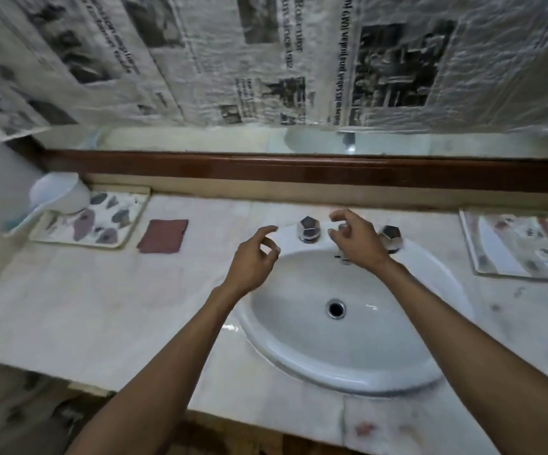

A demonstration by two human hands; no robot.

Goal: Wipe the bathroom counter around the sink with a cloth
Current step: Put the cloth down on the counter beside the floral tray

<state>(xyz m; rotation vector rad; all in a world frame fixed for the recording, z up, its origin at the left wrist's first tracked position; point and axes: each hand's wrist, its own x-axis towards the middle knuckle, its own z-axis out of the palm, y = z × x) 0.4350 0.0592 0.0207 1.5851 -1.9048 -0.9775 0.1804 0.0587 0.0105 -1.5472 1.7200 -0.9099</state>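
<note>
Cloth (163,236): one, dark red, flat on desk (101,307) left of sink (341,323), beside tray (91,221); long axis roughly left-right. Trays: two, second (525,246) at far right. Tap knobs: two (308,228), (391,238). Left hand (254,259) and right hand (356,239) over sink's rear rim, fingers loosely curled, holding nothing.

- Left hand (253,260): held out in front, empty, fingers (267,230) loosely curled and spread, thumb apart from them.
- Right hand (355,239): reaches further forward, empty, fingers half bent, thumb and forefinger tips near each other.
- Both forearms bare, stretched forward, converging slightly.
</note>
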